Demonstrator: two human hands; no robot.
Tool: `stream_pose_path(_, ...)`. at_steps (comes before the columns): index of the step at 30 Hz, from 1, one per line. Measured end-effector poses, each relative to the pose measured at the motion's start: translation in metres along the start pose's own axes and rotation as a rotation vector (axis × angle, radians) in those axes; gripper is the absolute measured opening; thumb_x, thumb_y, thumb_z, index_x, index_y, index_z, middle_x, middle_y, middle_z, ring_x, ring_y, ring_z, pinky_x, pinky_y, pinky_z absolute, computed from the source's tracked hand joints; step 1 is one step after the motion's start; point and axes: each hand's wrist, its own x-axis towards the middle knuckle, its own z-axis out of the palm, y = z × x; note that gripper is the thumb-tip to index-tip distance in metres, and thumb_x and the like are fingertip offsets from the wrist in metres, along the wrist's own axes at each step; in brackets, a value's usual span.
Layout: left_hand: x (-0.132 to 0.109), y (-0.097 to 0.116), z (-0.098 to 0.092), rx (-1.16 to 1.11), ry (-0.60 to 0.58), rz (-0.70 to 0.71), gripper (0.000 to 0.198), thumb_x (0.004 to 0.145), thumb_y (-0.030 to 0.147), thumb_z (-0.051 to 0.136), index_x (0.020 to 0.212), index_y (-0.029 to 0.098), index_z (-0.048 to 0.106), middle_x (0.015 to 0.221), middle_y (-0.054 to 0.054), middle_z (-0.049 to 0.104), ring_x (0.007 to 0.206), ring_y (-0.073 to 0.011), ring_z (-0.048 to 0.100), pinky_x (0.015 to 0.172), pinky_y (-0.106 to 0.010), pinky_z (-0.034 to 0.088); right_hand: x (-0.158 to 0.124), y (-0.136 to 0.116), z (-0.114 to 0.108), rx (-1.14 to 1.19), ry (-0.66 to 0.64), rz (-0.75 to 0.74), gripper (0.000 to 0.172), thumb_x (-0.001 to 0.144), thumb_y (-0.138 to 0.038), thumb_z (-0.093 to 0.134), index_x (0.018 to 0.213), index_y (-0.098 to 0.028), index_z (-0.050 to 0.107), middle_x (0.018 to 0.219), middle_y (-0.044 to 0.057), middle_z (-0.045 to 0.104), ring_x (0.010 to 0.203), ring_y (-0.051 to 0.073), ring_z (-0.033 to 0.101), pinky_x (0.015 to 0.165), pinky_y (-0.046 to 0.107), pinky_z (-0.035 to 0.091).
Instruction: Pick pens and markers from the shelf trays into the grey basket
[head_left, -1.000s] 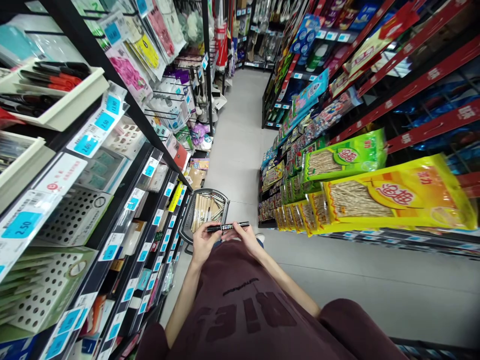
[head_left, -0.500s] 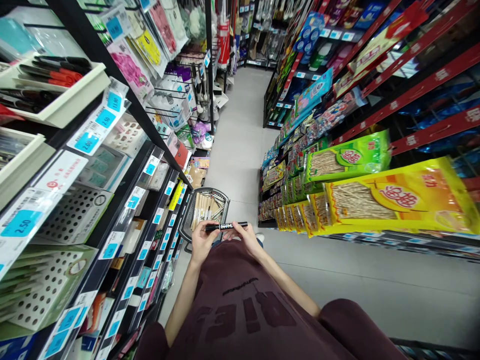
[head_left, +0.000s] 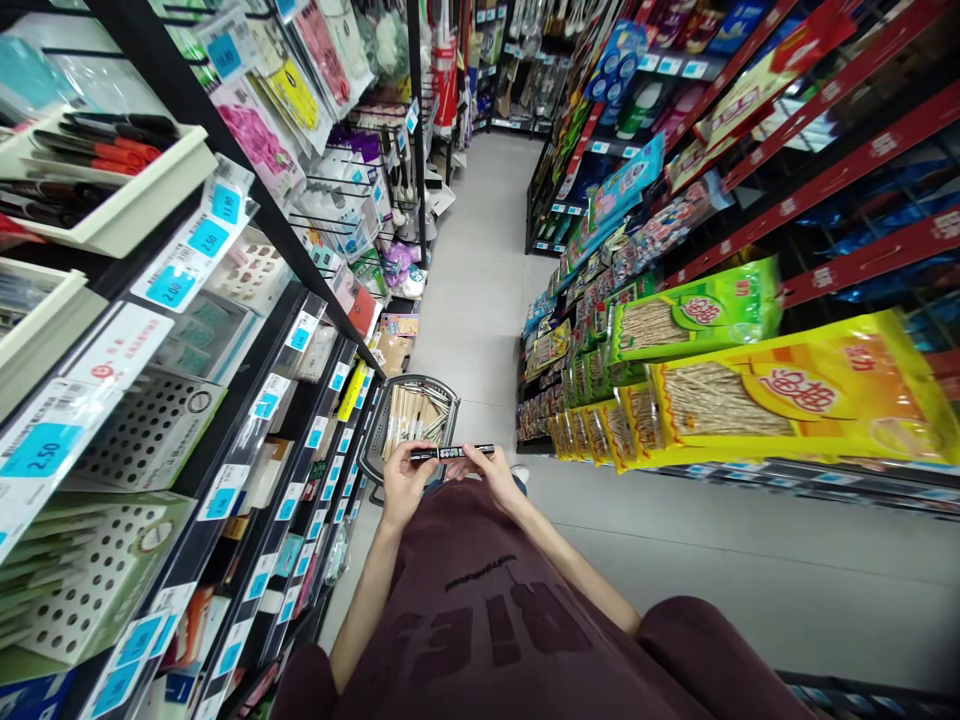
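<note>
A black marker pen with white lettering lies level between my two hands, in front of my dark maroon top. My left hand pinches its left end, and my right hand has its fingers closed round the right part. Just beyond my hands, a dark basket stands low beside the left shelves, with wooden or paper-coloured items inside. At the upper left, a cream tray holds several black and red markers.
Shelves with price tags run close along my left. On the right, yellow snack bags and green ones jut out from a rack. The grey floor aisle stretches ahead between them.
</note>
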Motion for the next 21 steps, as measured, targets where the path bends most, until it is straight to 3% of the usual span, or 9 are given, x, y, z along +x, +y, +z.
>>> stream_pose_path(8,-0.0008,-0.0011,-0.0003,-0.026,0.0,-0.018,0.026,0.075,0.027,0.075,0.096,0.017,0.064,0.101,-0.009,0.07,0.1,-0.0229,0.067,0.091,-0.038,0.054,0.0013,0.0022,0.0003,0.0,0.042,0.031,0.049,0.083,-0.065,0.057,0.084,-0.02,0.076,0.086,0.013,0.076,0.084,0.03,0.071,0.069,0.039,0.055)
stream_pose_path(16,-0.0019,-0.0061,-0.0009,-0.057,-0.012,-0.028,0.031,0.075,0.027,0.076,0.1,0.018,0.061,0.1,-0.008,0.069,0.098,-0.0212,0.066,0.09,-0.037,0.052,0.0005,0.0038,-0.0021,0.003,0.041,0.019,0.046,0.082,-0.062,0.061,0.088,-0.02,0.077,0.082,0.01,0.077,0.075,0.028,0.071,0.067,0.039,0.055)
stream_pose_path(21,-0.0019,-0.0081,0.0024,-0.148,0.087,-0.032,0.031,0.075,0.03,0.077,0.099,0.019,0.06,0.091,-0.003,0.064,0.09,-0.0169,0.063,0.084,-0.03,0.051,-0.0023,0.0052,-0.003,-0.02,0.014,-0.027,0.046,0.078,-0.055,0.07,0.103,-0.016,0.075,0.086,0.009,0.077,0.07,0.023,0.071,0.064,0.034,0.054)
